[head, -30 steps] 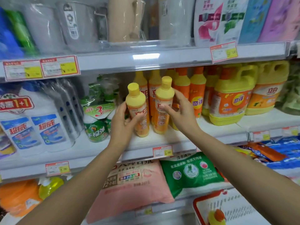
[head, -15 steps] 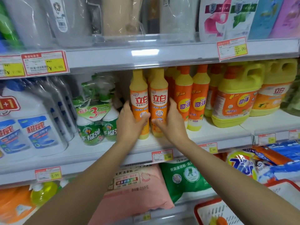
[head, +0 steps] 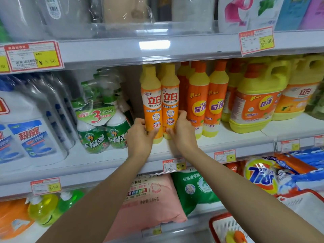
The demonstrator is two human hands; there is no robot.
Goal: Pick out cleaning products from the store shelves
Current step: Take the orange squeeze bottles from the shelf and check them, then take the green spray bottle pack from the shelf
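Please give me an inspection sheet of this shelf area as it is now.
Surface: white middle shelf, stocked.
Job's things: two orange bottles, left bottle and right bottle, upright, side by side on the shelf.
Clutter: green spray bottles to the left, yellow jugs to the right.
Hands: left hand grips the left bottle; right hand grips the right bottle.
Cables: nothing seen.
Surroundings: red basket below right; pink bag on the lower shelf.

Shop: price-tagged shelves [head: 114, 51] of detergent bottles [head: 152, 109]
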